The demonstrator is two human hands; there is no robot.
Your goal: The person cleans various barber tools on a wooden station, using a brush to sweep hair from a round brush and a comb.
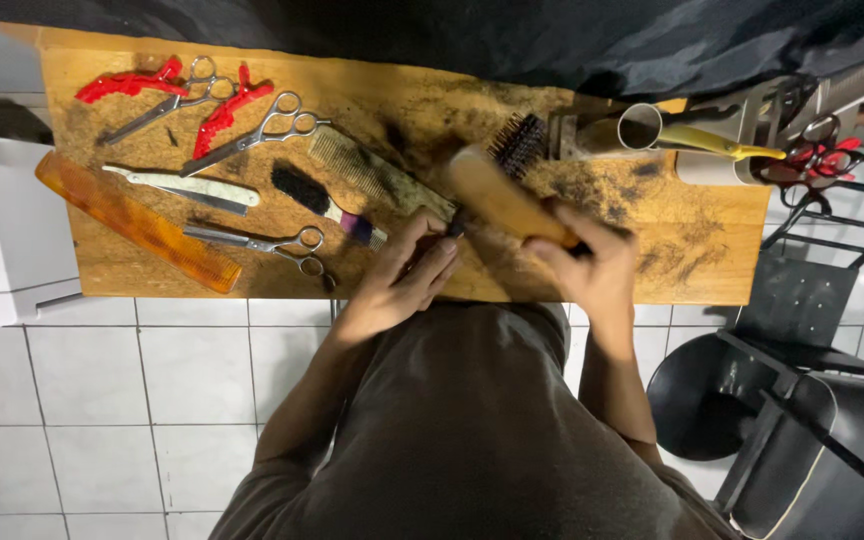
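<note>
Wooden brush (500,190) in right hand (592,265), cup (642,127) open-mouthed

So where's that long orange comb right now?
In the head view the orange comb lies slantwise at the left end of the wooden table, beside the folded razor and a pair of scissors, well left of both hands.

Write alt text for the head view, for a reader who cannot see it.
Seen from above, the right hand grips a wooden brush over a hair-strewn wooden table, the left hand at its dark tip. To the left lie scissors, an orange comb and red clips.
</note>
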